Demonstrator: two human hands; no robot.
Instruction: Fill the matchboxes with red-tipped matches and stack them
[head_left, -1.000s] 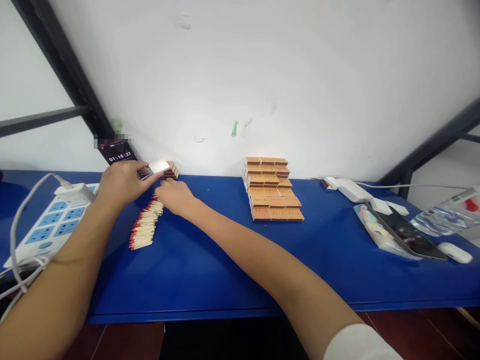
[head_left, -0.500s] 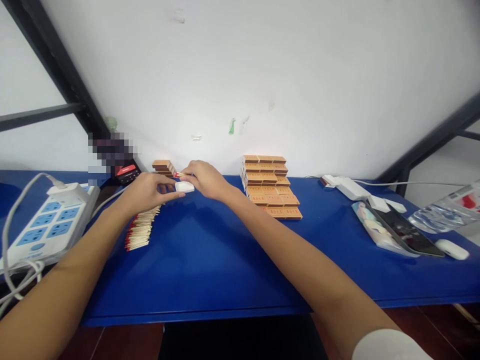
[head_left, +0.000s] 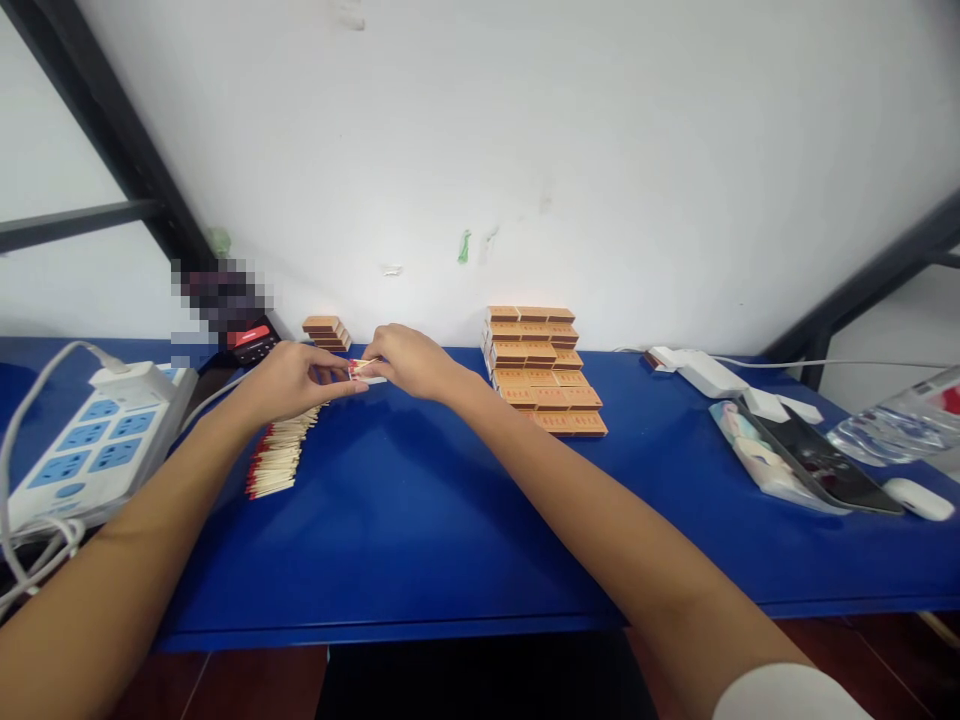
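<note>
Both my hands meet above the blue table [head_left: 420,520], close to the wall. My left hand [head_left: 289,379] is closed round a small white matchbox tray [head_left: 373,380]. My right hand [head_left: 409,359] pinches a few red-tipped matches [head_left: 360,366] over that tray. A row of loose matches [head_left: 279,455] lies on the table just below my left hand. A short stack of matchboxes [head_left: 326,331] stands by the wall behind my hands. To the right of my right hand rises a larger stepped pile of orange matchboxes [head_left: 544,365].
A white and blue power strip [head_left: 90,445] with a plug and cables lies at the left edge. A black device [head_left: 251,340] leans on the wall. At the right are a white adapter [head_left: 694,375], a tablet [head_left: 814,465], a white mouse [head_left: 919,498] and a plastic bag [head_left: 892,425].
My left hand carried the white tray from the wall stack to the right and lower. My right hand lifted off the row of loose matches and now holds matches at the tray.
</note>
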